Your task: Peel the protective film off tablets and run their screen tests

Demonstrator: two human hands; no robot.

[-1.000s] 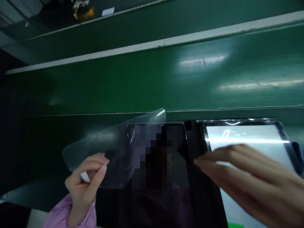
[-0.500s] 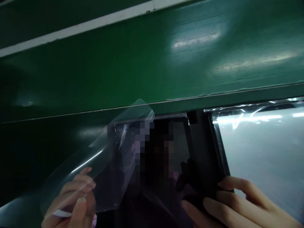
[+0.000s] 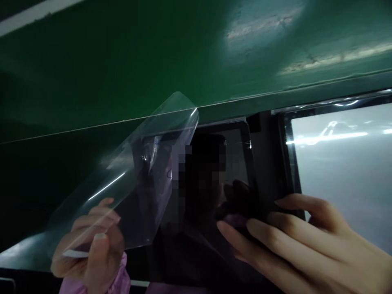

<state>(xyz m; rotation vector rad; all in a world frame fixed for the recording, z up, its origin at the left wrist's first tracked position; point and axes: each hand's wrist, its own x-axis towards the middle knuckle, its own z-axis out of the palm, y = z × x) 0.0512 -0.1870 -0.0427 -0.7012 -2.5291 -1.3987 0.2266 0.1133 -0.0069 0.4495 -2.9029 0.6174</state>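
A clear, curled plastic film [image 3: 134, 192] is pinched in my left hand [image 3: 92, 241] at the lower left, with a small white tab near the thumb. It rises diagonally over a dark glossy panel [image 3: 202, 245], which mirrors a blurred figure. At the lower right, my right hand [image 3: 300, 241] has its fingers spread, fingertips at the dark panel's right part. Whether its hidden thumb touches anything cannot be seen. A bright, pale glossy panel [image 3: 346, 171] in a dark frame lies beyond the right hand.
The glossy green surface [image 3: 137, 69] fills the upper view, with light reflections at the right. A thin seam crosses it above the panels. A pale strip [image 3: 36, 14] runs along the upper left corner. Pink sleeve fabric [image 3: 121, 277] shows at the left wrist.
The surface and panels have shifted upward in view. Both hands appear higher, and my right hand reaches further left over the dark panel. The film is still in my left hand.
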